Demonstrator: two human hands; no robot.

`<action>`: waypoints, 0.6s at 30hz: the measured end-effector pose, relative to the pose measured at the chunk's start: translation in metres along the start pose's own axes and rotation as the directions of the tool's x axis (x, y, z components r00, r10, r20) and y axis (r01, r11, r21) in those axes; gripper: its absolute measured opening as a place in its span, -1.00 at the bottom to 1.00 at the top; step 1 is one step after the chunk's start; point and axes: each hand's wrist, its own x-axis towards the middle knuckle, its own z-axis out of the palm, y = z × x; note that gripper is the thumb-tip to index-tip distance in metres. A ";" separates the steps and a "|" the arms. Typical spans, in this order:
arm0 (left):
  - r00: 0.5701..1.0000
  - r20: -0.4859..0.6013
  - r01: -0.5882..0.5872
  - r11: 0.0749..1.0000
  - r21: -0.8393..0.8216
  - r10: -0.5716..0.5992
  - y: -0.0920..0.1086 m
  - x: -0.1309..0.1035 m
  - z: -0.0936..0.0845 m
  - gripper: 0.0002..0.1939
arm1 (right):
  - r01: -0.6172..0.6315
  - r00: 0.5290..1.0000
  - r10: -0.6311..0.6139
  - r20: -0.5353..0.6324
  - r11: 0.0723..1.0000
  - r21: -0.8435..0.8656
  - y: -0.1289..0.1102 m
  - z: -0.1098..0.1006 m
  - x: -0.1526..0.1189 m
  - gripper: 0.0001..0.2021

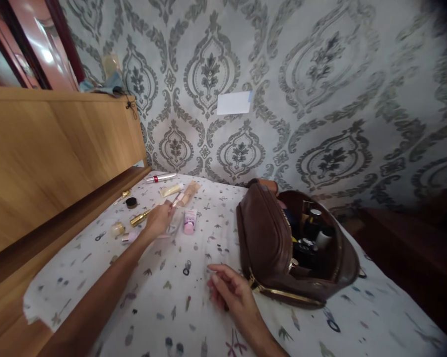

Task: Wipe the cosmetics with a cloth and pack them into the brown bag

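Observation:
My left hand (160, 218) reaches over the patterned cloth, its fingers closed round a small pinkish tube (177, 199). Just beyond it lie a beige tube (189, 193) and a cream tube (171, 190). To its right is a pink and purple tube (189, 221); to its left, a gold tube (140, 217). My right hand (232, 290) hovers low over the cloth, fingers curled loosely and apart, with nothing visible in it. Beside it stands an open brown leather bag (264, 233) with bottles and dark containers inside.
A silver and red tube (161, 177), a round black lid (131, 202) and a small cream jar (117, 228) lie on the left of the cloth (171, 307). A wooden panel (59, 153) rises at the left. Patterned wallpaper (212, 144) stands behind.

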 end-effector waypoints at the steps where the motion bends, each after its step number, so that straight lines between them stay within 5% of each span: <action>1: 0.996 0.044 -0.075 0.994 -0.077 0.079 0.001 -0.009 0.000 -0.63 | 0.004 1.000 -0.004 -0.017 1.000 0.022 0.000 0.000 0.000 -0.47; 5: 0.893 0.218 -0.293 0.876 -0.382 0.394 0.013 -0.047 0.012 -0.63 | 0.027 0.996 -0.017 -0.089 0.994 0.103 0.000 0.004 0.002 -0.39; 11: 0.704 0.337 -0.298 0.690 -0.660 0.625 0.036 -0.092 0.035 -0.69 | 0.078 0.989 -0.061 -0.134 0.988 0.130 -0.001 0.008 0.005 -0.49; 15: 0.720 0.325 -0.357 0.729 -0.584 0.613 0.038 -0.099 0.039 -0.70 | 0.106 0.981 -0.083 -0.173 0.987 0.122 0.002 0.009 0.004 -0.47; 18: 0.814 0.232 -0.337 0.758 -0.559 0.533 0.033 -0.096 0.040 -0.63 | 0.124 0.981 -0.099 -0.169 0.981 0.147 0.003 0.009 0.003 -0.49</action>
